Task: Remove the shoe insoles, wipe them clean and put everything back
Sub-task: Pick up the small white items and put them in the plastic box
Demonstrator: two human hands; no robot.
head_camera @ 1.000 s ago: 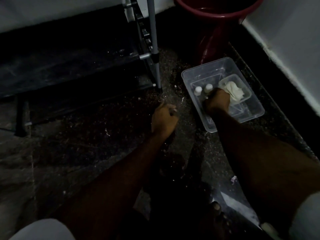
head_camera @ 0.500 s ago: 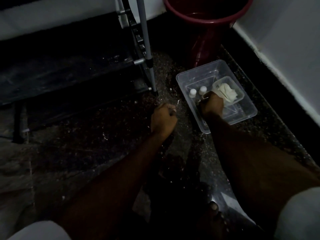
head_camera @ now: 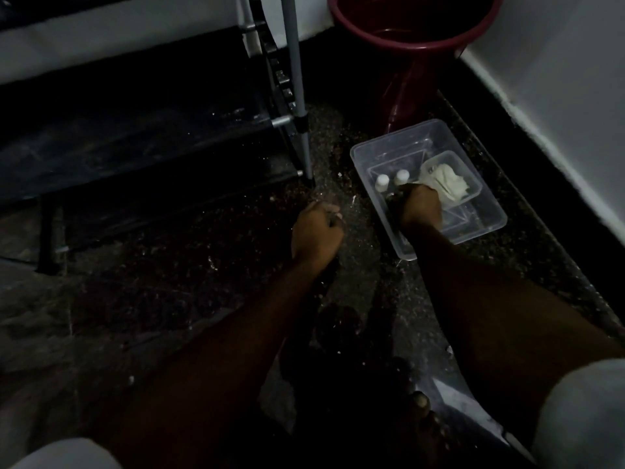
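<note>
On a dim floor (head_camera: 189,286), a person's left hand (head_camera: 316,231) rests in an empty-looking fist while the right hand (head_camera: 422,208), fingers hidden, dips into a clear tub (head_camera: 389,138) lying 11-to-5 o'clock, likely for the white cloth (head_camera: 449,184) bunched at its 2 o'clock; no insoles are discernible.

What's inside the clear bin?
In the clear bin: two white-capped bottles and a smaller tub holding a white cloth. The right hand reaches in; its fingers, and anything under them, are covered.
</note>
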